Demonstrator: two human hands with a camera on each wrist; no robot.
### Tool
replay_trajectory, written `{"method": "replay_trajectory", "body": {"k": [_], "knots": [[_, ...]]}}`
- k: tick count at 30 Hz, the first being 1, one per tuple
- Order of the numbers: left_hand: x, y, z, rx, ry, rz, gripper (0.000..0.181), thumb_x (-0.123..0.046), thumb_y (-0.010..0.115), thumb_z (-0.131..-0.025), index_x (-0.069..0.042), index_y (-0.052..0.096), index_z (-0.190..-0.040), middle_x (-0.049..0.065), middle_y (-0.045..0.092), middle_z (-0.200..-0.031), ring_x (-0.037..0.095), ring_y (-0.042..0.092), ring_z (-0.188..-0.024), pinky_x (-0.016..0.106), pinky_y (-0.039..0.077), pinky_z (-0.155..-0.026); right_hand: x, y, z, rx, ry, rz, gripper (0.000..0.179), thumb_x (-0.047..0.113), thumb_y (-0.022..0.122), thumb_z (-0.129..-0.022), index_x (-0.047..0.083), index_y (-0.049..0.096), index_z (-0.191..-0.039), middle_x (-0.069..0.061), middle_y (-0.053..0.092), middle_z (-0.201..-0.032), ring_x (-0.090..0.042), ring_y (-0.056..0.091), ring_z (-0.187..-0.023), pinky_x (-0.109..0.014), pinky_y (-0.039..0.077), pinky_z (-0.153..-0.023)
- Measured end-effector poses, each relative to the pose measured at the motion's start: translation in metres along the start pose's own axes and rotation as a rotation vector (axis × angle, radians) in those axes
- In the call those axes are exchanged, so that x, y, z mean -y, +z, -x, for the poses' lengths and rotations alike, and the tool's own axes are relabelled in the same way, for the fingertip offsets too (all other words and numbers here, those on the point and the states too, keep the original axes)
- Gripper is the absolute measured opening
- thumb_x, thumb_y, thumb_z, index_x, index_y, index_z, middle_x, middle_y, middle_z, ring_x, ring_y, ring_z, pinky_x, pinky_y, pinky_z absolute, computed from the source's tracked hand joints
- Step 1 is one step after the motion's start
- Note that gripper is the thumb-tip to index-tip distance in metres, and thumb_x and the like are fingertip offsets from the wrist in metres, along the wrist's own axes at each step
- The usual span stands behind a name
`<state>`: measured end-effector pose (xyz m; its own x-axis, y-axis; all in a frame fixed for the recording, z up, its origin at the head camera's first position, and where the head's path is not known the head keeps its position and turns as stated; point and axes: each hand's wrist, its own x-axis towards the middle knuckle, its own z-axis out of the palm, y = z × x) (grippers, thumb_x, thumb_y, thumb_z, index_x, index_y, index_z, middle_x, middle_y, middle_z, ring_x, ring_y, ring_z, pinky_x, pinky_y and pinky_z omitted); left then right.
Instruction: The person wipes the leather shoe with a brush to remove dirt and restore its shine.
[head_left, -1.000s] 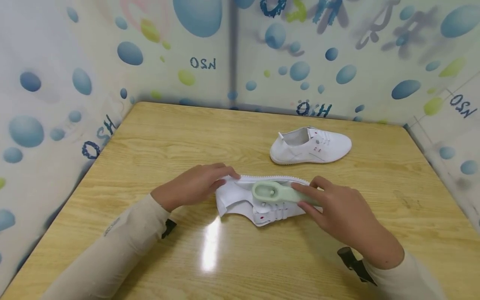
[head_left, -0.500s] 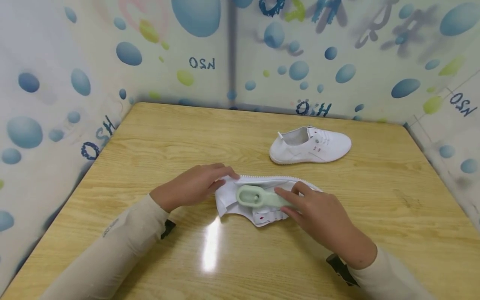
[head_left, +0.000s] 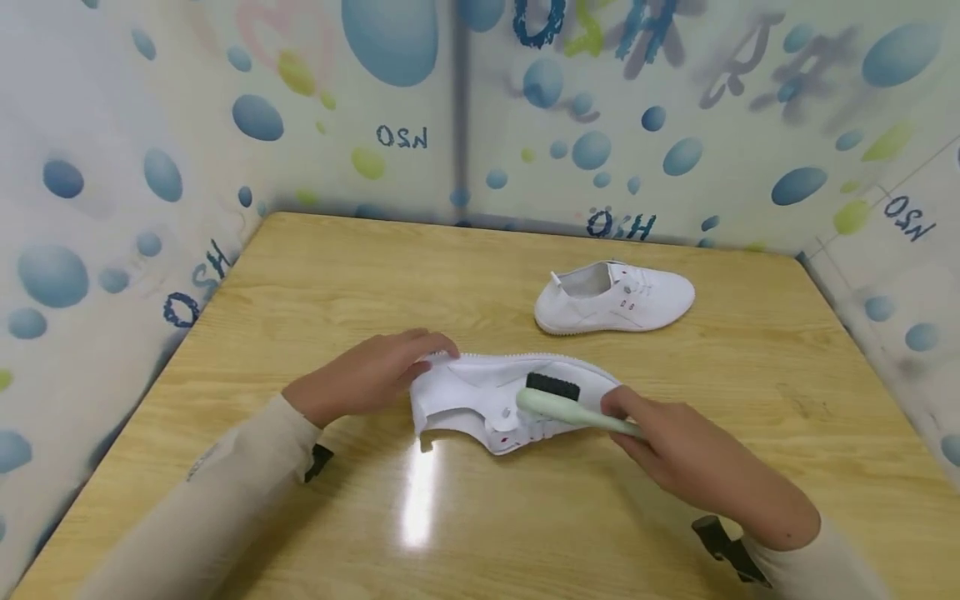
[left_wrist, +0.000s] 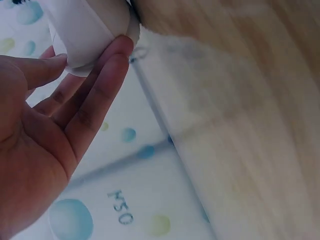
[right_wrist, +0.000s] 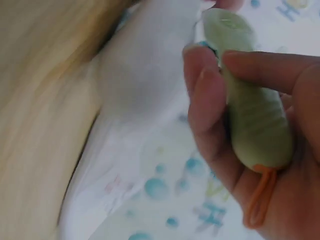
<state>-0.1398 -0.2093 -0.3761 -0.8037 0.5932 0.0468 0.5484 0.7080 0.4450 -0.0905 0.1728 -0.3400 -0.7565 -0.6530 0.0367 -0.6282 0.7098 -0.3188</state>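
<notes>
A white lace-up shoe [head_left: 453, 387] lies on its side in the middle of the table, its sole edge facing away. At its heel my left hand [head_left: 367, 377] holds on, thumb on the upper and fingers at the sole edge; the left wrist view shows the heel [left_wrist: 95, 30] between thumb and fingers. My right hand [head_left: 686, 442] grips a pale green shoe brush [head_left: 562, 410] by its handle. The brush's black bristles [head_left: 553, 386] show over the shoe's side; whether they touch it I cannot tell. An orange loop [right_wrist: 261, 200] hangs from the handle's end.
Another white shoe [head_left: 615, 300] stands upright farther back to the right. The wooden table [head_left: 360, 275] meets patterned walls [head_left: 315, 108] at the back and sides. Light glares off the tabletop in front of the nearer shoe.
The brush moved left over the shoe, then back right, and has turned so its bristles show. My left hand keeps its hold on the heel. The head view has shifted slightly.
</notes>
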Motion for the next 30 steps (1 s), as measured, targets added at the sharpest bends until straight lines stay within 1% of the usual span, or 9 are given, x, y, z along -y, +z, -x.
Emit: {"method": "replay_trajectory", "body": {"k": [3,9,12,15,18,20,25,28,30], "knots": [[0.019,-0.005,0.011,0.03,-0.085,0.049,0.032,-0.008,0.053,-0.103,-0.029,0.055,-0.127,-0.001,0.065,-0.125,0.017,0.064,-0.104,0.038,0.053,-0.085,-0.015,0.002,0.014,-0.024,0.034,-0.02,0.033,0.003,0.07,-0.091,0.018,0.052,-0.114,0.008,0.062,-0.087,0.003,0.042,-0.063,-0.019,0.039,-0.055],[0.06,-0.022,0.034,0.057,-0.276,0.228,0.034,-0.001,0.048,-0.103,-0.024,0.051,-0.129,0.015,0.063,-0.125,0.018,0.066,-0.084,0.03,0.055,-0.065,-0.046,0.007,0.029,-0.079,0.118,0.056,0.034,-0.002,0.069,-0.09,0.01,0.048,-0.114,-0.002,0.06,-0.091,-0.001,0.041,-0.061,-0.02,0.038,-0.053],[0.074,-0.028,0.039,0.053,-0.35,0.323,0.034,0.0,0.044,-0.105,-0.019,0.047,-0.132,0.024,0.057,-0.128,0.02,0.068,-0.081,0.032,0.057,-0.062,-0.061,0.008,0.03,-0.051,0.17,0.077,0.031,-0.002,0.064,-0.093,0.009,0.045,-0.115,-0.006,0.058,-0.091,-0.002,0.038,-0.057,-0.02,0.037,-0.05],[0.084,-0.031,0.04,0.047,-0.427,0.413,0.033,-0.001,0.04,-0.106,-0.015,0.043,-0.135,0.03,0.051,-0.132,0.023,0.07,-0.077,0.036,0.059,-0.063,-0.069,0.012,0.03,-0.003,0.217,0.093,0.029,-0.002,0.059,-0.095,0.007,0.043,-0.118,-0.01,0.056,-0.092,-0.004,0.036,-0.052,-0.021,0.035,-0.047],[0.089,-0.033,0.038,0.041,-0.503,0.487,0.033,-0.002,0.037,-0.107,-0.012,0.04,-0.138,0.033,0.048,-0.134,0.025,0.07,-0.071,0.038,0.059,-0.064,-0.07,0.018,0.027,0.049,0.24,0.1,0.03,-0.003,0.057,-0.097,0.007,0.042,-0.121,-0.013,0.054,-0.096,-0.007,0.036,-0.05,-0.021,0.035,-0.046],[0.089,-0.034,0.036,0.041,-0.538,0.517,0.034,-0.004,0.036,-0.107,-0.011,0.038,-0.141,0.033,0.049,-0.133,0.025,0.071,-0.071,0.039,0.059,-0.064,-0.068,0.023,0.023,0.064,0.25,0.084,0.03,0.0,0.059,-0.097,0.006,0.043,-0.121,-0.013,0.054,-0.098,-0.009,0.041,-0.055,-0.023,0.037,-0.05],[0.085,-0.033,0.032,0.061,-0.579,0.563,0.04,-0.013,0.029,-0.108,-0.008,0.032,-0.148,0.033,0.05,-0.131,0.025,0.073,-0.076,0.039,0.057,-0.066,-0.062,0.031,0.016,0.076,0.258,0.076,0.034,0.012,0.071,-0.091,0.007,0.048,-0.115,-0.004,0.054,-0.088,-0.012,0.046,-0.066,-0.028,0.04,-0.058],[0.081,-0.033,0.031,0.047,-0.587,0.539,0.044,-0.018,0.026,-0.107,-0.006,0.032,-0.149,0.034,0.051,-0.133,0.025,0.073,-0.079,0.039,0.057,-0.066,-0.061,0.032,0.014,0.084,0.252,0.113,0.033,0.017,0.073,-0.089,0.008,0.05,-0.112,0.001,0.053,-0.08,-0.012,0.045,-0.064,-0.028,0.038,-0.057],[0.077,-0.036,0.032,0.023,-0.581,0.453,0.044,-0.023,0.027,-0.108,-0.006,0.034,-0.148,0.034,0.051,-0.135,0.026,0.073,-0.082,0.039,0.057,-0.067,-0.06,0.031,0.013,0.099,0.27,0.118,0.033,0.021,0.073,-0.09,0.008,0.052,-0.111,0.001,0.053,-0.079,-0.011,0.045,-0.064,-0.028,0.038,-0.056]]}}
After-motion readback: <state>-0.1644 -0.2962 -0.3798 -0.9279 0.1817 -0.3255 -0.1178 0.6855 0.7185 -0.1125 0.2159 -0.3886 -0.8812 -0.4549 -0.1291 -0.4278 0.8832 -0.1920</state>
